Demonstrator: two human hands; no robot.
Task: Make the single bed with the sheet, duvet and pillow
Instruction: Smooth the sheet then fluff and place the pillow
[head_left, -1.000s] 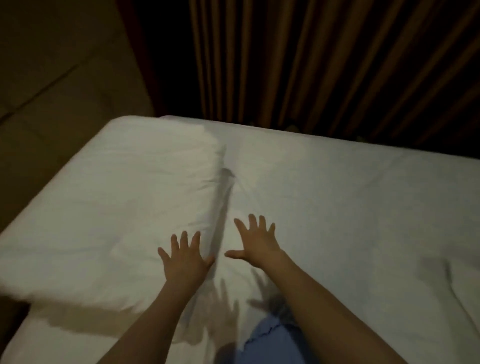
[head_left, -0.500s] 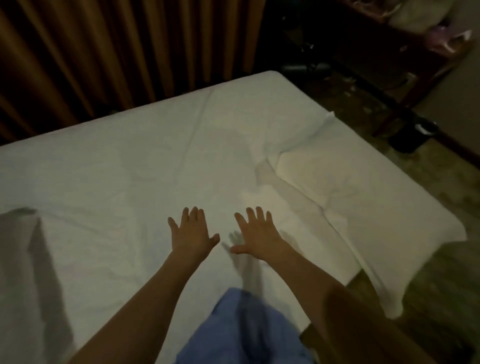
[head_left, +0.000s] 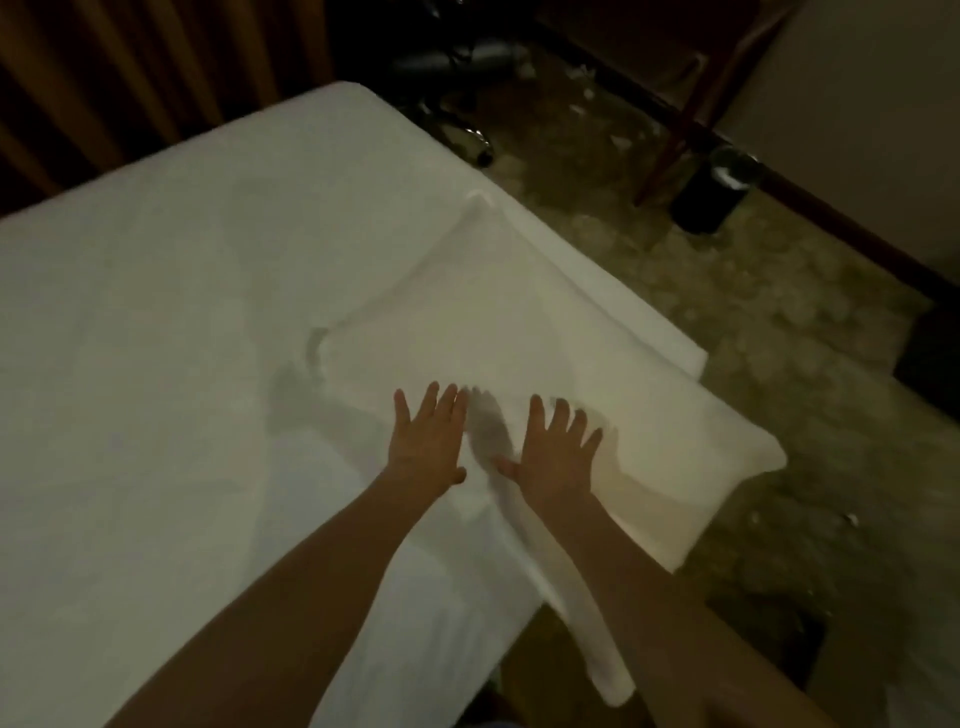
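A white sheet (head_left: 171, 322) covers the single bed from the left to the middle of the head view. A folded white duvet (head_left: 519, 322) lies on the bed's right end, and its near corner hangs over the edge above the floor. My left hand (head_left: 428, 441) lies flat, fingers spread, on the duvet's near left part. Beside it my right hand (head_left: 558, 452) presses flat on the duvet too, fingers spread. Neither hand holds anything. No pillow shows in this view.
Brown curtains (head_left: 130, 67) hang behind the bed at the top left. Patterned carpet (head_left: 779, 364) lies to the right. A dark bin (head_left: 709, 195) and a wooden furniture leg (head_left: 675, 130) stand at the upper right, with dark objects (head_left: 457, 57) on the floor beyond the bed's far corner.
My view has swung right, from the bed's left end to its right end. Both hands moved right across the sheet onto the folded duvet, still flat and spread.
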